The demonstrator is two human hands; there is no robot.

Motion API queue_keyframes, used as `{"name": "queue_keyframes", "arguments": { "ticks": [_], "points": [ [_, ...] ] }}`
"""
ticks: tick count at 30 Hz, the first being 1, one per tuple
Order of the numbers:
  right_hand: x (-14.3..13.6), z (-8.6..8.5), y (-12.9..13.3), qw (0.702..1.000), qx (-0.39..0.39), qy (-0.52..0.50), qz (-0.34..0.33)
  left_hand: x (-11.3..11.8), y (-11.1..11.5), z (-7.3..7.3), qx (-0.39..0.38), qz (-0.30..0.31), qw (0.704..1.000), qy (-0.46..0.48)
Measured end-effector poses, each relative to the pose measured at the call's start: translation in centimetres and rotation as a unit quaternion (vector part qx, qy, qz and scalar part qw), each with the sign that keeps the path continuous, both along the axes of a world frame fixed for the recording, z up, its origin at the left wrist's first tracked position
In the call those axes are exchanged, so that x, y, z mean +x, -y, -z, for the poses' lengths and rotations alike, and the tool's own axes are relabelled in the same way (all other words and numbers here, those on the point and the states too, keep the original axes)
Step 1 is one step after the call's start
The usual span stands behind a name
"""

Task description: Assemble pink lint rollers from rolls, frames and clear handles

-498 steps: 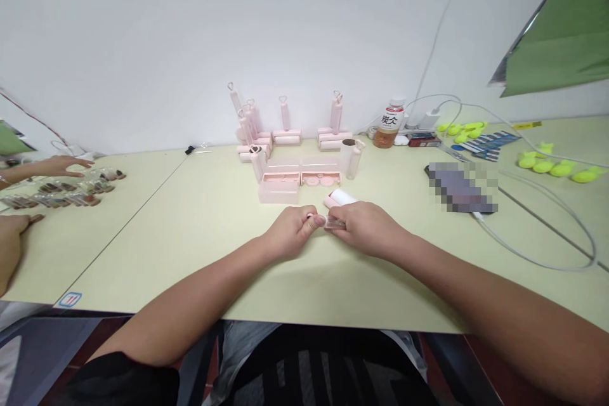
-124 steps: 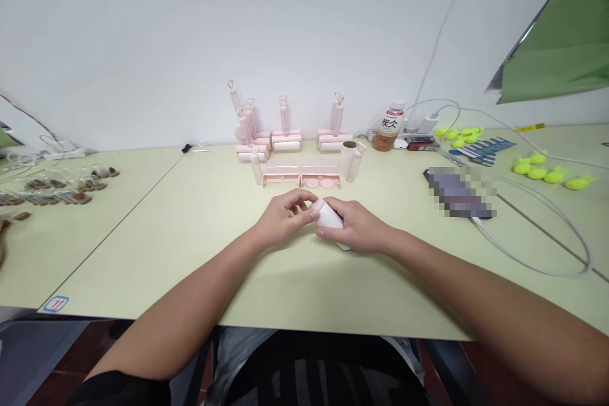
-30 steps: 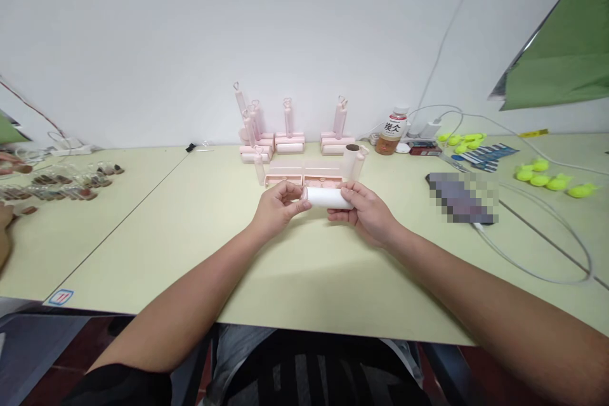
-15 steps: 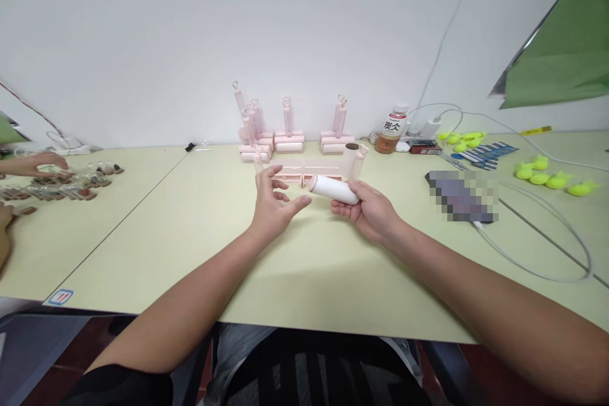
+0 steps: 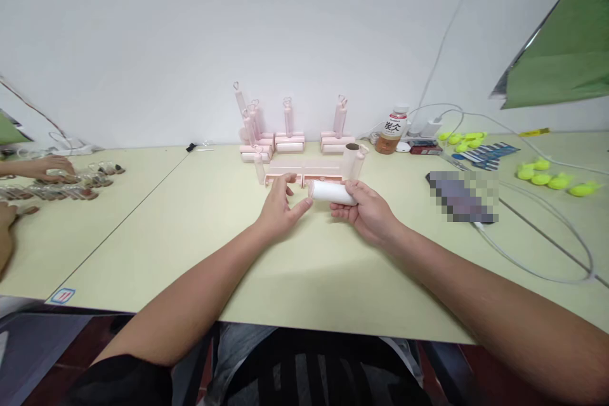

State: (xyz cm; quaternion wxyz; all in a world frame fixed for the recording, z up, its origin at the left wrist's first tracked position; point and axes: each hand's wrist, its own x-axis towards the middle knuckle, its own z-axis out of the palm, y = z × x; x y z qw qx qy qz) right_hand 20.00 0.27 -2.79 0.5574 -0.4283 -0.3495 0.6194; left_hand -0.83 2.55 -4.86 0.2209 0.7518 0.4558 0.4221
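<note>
My right hand (image 5: 368, 210) is closed round the right end of a white lint roller roll (image 5: 333, 193), which has a pink cap at its left end. Close to that capped end is my left hand (image 5: 284, 208), its thumb and fingers apart; whether the thumb tip touches the cap I cannot tell. Just behind the hands lies an opened pink roller case (image 5: 328, 168), partly hidden by my fingers and the roll. A second white roll (image 5: 351, 158) stands upright at its right, beside a pink handle (image 5: 360, 162). Another pink handle (image 5: 259, 168) stands at the left.
Several pink lint rollers (image 5: 289, 133) stand along the wall. To their right are a bottle (image 5: 392, 130), a phone (image 5: 460, 196) on a white cable and several yellow-green items (image 5: 561, 179). At far left, another person's hand (image 5: 52, 168) is among small clear-wrapped items (image 5: 78, 190).
My left hand has moved slightly right and down, nearer the capped end. The roll in my right hand has turned closer to level.
</note>
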Motion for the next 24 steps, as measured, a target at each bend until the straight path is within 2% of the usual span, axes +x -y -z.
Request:
{"name": "queue_keyframes", "arguments": {
  "ticks": [2, 5, 8, 11, 17, 21, 24],
  "points": [
    [0.0, 0.2, -0.2, 1.0, -0.01, 0.002, 0.007, -0.4, -1.4, 0.2, 0.016, -0.053, 0.996, -0.065],
    [0.1, 0.6, -0.5, 1.0, -0.021, 0.009, 0.022, -0.4, -3.2, -0.2, 0.047, -0.07, 0.982, -0.167],
    [0.3, 1.1, -1.0, 0.999, -0.02, 0.012, 0.024, 0.2, -4.9, -1.3, 0.067, -0.074, 0.944, -0.316],
    [0.7, 1.3, -1.4, 0.999, -0.02, 0.013, 0.025, 0.5, -6.3, -2.3, 0.023, -0.091, 0.908, -0.408],
    [1.0, 1.2, -1.7, 1.0, -0.02, 0.009, 0.015, 0.0, -6.9, -2.5, -0.049, -0.085, 0.907, -0.409],
    [0.7, 1.1, -1.6, 0.999, -0.036, 0.002, -0.009, -0.7, -6.0, -2.8, -0.154, -0.072, 0.912, -0.373],
    [0.6, 1.0, -1.4, 0.998, -0.051, 0.0, -0.028, -0.9, -4.5, -2.9, -0.223, -0.057, 0.923, -0.307]
  ]
}}
